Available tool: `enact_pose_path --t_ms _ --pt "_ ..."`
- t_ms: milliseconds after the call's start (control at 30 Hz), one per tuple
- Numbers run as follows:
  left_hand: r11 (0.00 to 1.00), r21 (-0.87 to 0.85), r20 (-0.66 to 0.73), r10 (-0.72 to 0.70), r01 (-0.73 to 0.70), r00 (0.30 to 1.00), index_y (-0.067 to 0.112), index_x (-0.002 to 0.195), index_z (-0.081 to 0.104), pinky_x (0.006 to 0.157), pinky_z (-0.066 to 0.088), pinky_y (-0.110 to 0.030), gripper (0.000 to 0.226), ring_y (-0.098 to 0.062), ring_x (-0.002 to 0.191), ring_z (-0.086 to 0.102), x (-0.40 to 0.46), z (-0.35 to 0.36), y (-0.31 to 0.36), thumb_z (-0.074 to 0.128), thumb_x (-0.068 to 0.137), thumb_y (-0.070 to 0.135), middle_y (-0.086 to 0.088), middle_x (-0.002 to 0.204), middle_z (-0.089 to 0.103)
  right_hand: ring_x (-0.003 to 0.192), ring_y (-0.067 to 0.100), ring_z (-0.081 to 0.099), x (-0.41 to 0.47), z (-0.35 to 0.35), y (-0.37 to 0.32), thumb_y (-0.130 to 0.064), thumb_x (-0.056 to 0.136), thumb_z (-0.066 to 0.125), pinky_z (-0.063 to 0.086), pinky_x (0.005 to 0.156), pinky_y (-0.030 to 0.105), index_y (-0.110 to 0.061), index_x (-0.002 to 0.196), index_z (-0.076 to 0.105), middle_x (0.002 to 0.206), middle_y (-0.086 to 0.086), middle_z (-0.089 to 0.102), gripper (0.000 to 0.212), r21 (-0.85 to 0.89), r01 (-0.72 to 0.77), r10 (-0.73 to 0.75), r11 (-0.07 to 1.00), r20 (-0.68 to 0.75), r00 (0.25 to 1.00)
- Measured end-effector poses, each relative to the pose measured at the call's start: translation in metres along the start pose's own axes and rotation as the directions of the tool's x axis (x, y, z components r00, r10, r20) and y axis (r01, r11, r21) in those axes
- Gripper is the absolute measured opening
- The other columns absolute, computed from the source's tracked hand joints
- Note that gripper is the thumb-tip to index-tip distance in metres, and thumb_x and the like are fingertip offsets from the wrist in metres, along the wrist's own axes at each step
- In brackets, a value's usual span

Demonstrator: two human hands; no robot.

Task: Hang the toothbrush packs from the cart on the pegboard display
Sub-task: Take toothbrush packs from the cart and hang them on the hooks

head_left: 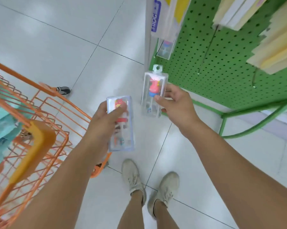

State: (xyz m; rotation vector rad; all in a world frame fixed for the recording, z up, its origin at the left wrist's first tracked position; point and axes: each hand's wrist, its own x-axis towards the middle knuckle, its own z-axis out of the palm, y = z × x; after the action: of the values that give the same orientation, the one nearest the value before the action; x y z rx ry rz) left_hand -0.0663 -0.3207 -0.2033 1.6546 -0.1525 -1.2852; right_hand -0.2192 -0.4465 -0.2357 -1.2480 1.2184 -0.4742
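Right hand (174,103) fingers (157,98) pinch one clear toothbrush pack (153,95) mid-body; left hand (104,118) grips a second pack (121,124). Both look light, rigid and slick; hold the sides, leaving the hang tab (157,68) free. The pegboard (222,66) lies at two o'clock, the cart (32,123) at nine.

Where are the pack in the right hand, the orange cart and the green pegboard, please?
pack in the right hand (153,90), head view, clear front face.
orange cart (40,139), head view, corner bumper.
green pegboard (222,63), head view, bare perforated panel.

A shop: green pegboard display (222,60), orange wire cart (45,113), tiled floor (56,38).
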Motion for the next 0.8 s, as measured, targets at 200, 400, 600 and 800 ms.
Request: enact_pose_path --t_ms 200,400,600,800 --pt "0.991 0.079 0.094 0.097 -0.104 0.991 0.028 0.102 0.067 0.078 0.056 -0.045 0.051 -0.017 0.076 0.064 0.03 0.006 0.002 0.088 0.057 0.038 0.006 0.082 0.067 0.089 0.007 0.067 0.056 0.009 -0.005 -0.011 0.093 0.07 0.05 0.067 0.013 -0.029 0.106 0.063 0.109 -0.007 0.069 0.023 -0.036 0.116 -0.116 0.993 -0.009 0.993" --pt "0.986 0.113 0.025 0.12 -0.122 0.992 0.029 0.101 0.064 0.079 0.055 -0.043 0.049 -0.021 0.079 0.064 0.028 0.008 0.0 0.086 0.057 0.03 0.004 0.085 0.069 0.09 0.011 0.069 0.06 0.01 0.006 -0.01 0.094 0.069 0.054 0.07 0.025 -0.03 0.105 0.063 0.114 -0.002 0.071 0.024 -0.023 0.049 -0.051 0.999 -0.053 0.997" --pt "0.985 0.128 0.086 0.104 -0.114 0.991 0.023 0.106 0.065 0.081 0.055 -0.041 0.043 -0.019 0.082 0.065 0.031 0.013 -0.004 0.088 0.071 0.013 0.003 0.085 0.068 0.09 0.012 0.069 0.071 0.014 0.01 -0.01 0.095 0.067 0.056 0.072 0.027 -0.029 0.11 0.063 0.112 0.0 0.071 0.025 0.012 0.02 -0.02 1.0 -0.073 0.997" --pt "0.981 0.133 0.091 0.129 -0.14 0.988 0.026 0.109 0.068 0.079 0.054 -0.03 0.042 -0.014 0.081 0.066 0.038 0.021 -0.008 0.084 0.074 0.01 -0.002 0.091 0.072 0.088 0.013 0.068 0.107 0.017 -0.001 -0.025 0.097 0.066 0.059 0.089 0.039 -0.019 0.101 0.065 0.097 -0.001 0.071 0.007 0.012 -0.063 0.064 0.998 -0.208 0.976"
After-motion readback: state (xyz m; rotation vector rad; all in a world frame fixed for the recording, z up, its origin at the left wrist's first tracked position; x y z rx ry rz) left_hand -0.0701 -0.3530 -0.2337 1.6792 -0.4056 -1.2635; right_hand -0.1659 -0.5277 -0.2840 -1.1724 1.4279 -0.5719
